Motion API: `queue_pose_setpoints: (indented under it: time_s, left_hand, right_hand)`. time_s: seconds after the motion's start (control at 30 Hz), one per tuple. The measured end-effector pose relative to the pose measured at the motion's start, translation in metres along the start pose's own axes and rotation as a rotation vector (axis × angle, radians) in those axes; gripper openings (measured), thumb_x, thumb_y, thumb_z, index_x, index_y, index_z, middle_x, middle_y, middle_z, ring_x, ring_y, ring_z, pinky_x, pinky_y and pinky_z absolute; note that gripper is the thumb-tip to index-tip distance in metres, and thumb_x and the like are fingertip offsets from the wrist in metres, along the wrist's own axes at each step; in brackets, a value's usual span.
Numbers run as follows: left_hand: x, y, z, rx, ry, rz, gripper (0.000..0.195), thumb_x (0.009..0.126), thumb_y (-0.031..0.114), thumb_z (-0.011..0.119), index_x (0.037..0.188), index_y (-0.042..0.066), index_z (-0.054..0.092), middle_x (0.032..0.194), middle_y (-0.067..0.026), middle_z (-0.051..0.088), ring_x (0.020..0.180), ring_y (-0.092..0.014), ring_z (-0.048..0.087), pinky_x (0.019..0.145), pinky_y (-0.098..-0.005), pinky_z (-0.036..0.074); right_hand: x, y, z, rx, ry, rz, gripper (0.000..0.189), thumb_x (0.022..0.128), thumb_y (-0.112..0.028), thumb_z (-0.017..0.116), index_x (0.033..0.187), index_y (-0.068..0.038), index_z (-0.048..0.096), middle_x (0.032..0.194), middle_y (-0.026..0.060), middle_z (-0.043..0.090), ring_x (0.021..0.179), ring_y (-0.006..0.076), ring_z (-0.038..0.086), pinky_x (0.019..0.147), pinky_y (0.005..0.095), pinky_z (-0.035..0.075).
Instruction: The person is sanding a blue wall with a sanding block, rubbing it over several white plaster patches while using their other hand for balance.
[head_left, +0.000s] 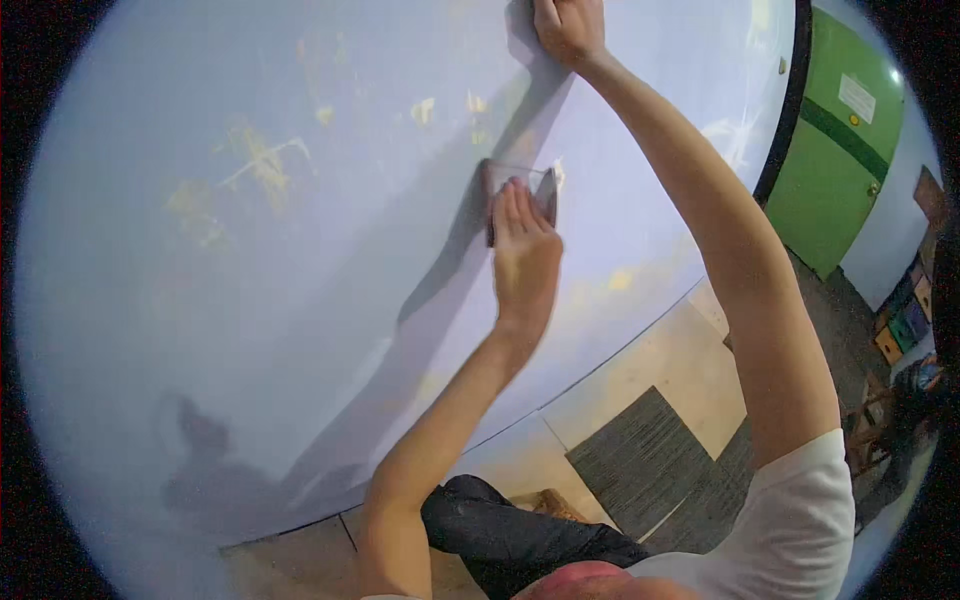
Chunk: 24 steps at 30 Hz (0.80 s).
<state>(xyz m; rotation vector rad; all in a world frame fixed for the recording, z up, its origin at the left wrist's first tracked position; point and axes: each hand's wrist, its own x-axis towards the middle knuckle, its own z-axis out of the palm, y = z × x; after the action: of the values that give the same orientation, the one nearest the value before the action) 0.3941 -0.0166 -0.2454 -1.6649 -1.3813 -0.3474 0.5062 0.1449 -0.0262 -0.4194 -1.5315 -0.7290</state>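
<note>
My left hand presses a thin, curled sheet, probably sandpaper, flat against a pale painted wall. Its fingers lie together over the sheet, and motion blurs them slightly. Just past the sheet's right edge shows a whitish-yellow patch. Higher up, my right hand rests at or close to the wall; the top of the picture cuts off its fingers, so its grip is hidden. More yellowish patches and scuffs are scattered over the wall to the left.
The wall meets a light floor that has dark grey carpet tiles on it. My bent leg in dark trousers is close to the wall's foot. At right stand a green door and, farther down, several coloured boxes.
</note>
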Motion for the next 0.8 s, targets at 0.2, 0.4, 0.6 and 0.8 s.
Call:
queue_pose_setpoints:
  time_s: [0.2,0.4,0.6,0.8]
  left_hand:
    - [-0.001,0.023,0.033,0.012,-0.050,-0.046,0.056,0.092,0.016,0.063,0.141,-0.008,0.050,0.159,-0.0249,0.032,0.148,-0.039,0.032,0.126,-0.0461,0.021]
    - [-0.057,0.011,0.082,-0.050,0.014,0.197,0.047,0.093,0.010,0.060,0.136,-0.008,0.055,0.156,-0.0146,0.042,0.148,-0.025,0.036,0.126,-0.0347,0.024]
    - [-0.072,0.000,0.113,0.166,0.004,0.332,0.065,0.101,0.032,0.041,0.161,0.013,0.023,0.169,-0.0015,0.021,0.155,-0.019,0.017,0.127,-0.0354,0.007]
    - [-0.037,-0.019,0.089,0.076,0.178,0.193,0.066,0.098,0.033,0.047,0.160,0.025,0.028,0.169,0.0073,0.019,0.155,-0.013,0.016,0.127,-0.0470,0.007]
  right_hand:
    - [0.012,0.002,0.011,-0.009,-0.023,0.028,0.071,0.086,-0.020,0.040,0.157,-0.011,0.033,0.167,0.0127,0.024,0.156,0.0315,0.014,0.126,0.0510,0.005]
    - [0.001,-0.002,0.015,0.018,0.007,-0.006,0.068,0.089,-0.024,0.039,0.156,-0.012,0.035,0.165,0.0134,0.027,0.155,0.0328,0.017,0.126,0.0521,0.006]
    - [-0.001,-0.009,0.014,-0.008,-0.014,-0.005,0.070,0.088,-0.021,0.039,0.157,-0.013,0.033,0.166,0.0126,0.026,0.155,0.0321,0.016,0.126,0.0514,0.004]
    - [0.010,-0.016,0.002,-0.017,-0.011,-0.012,0.072,0.086,-0.017,0.039,0.157,-0.013,0.033,0.166,0.0125,0.026,0.155,0.0318,0.016,0.127,0.0508,0.004]
